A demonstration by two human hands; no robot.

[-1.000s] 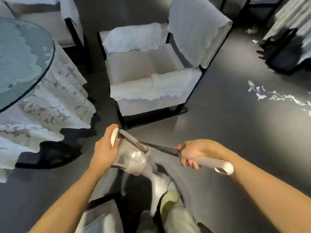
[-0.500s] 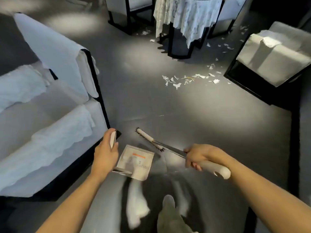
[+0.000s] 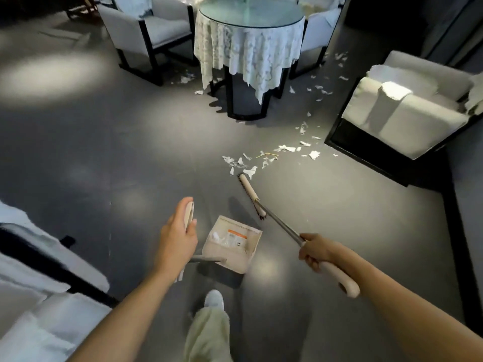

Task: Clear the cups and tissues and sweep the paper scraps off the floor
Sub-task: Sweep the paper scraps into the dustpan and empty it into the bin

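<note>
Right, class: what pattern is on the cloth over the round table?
The tablecloth is white lace, clearest in the head view.

— What's the floor (image 3: 99, 158) like?
— Dark grey and glossy, with pale pools of light on it.
— What lies on it?
— Torn white scraps (image 3: 250, 171), in a loose trail from the foot of the round surface (image 3: 261, 25) toward the near middle. More lie beside the left chair (image 3: 156, 32). A thin yellow stick (image 3: 268, 154) lies among them.
— What stands there?
— The surface, draped in a lace cloth (image 3: 243, 50), and the right chair (image 3: 402, 118) just beside the trail.
</note>
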